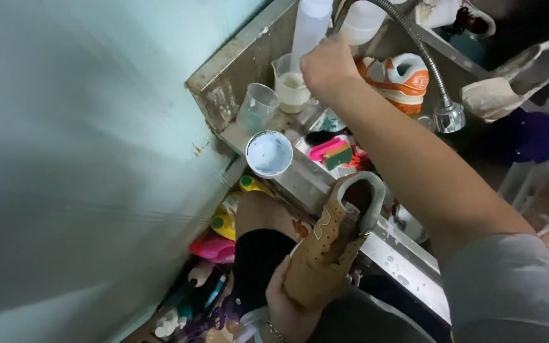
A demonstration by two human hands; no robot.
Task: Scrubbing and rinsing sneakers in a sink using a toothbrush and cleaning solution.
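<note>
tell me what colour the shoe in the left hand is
Tan, with a pale grey collar lining: the shoe held by the left hand, seen in the head view.

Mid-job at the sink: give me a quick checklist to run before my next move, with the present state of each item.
1. Left hand grips the tan shoe from below: ok.
2. Shoe opening faces up, toward the sink edge: ok.
3. Right hand at the flexible hose, closed on it: cannot tell.
4. Water running from the spray head: cannot tell.
5. Measuring cups upright on the ledge: ok.
6. Orange-and-white shoe apart from the hands: ok.
</note>
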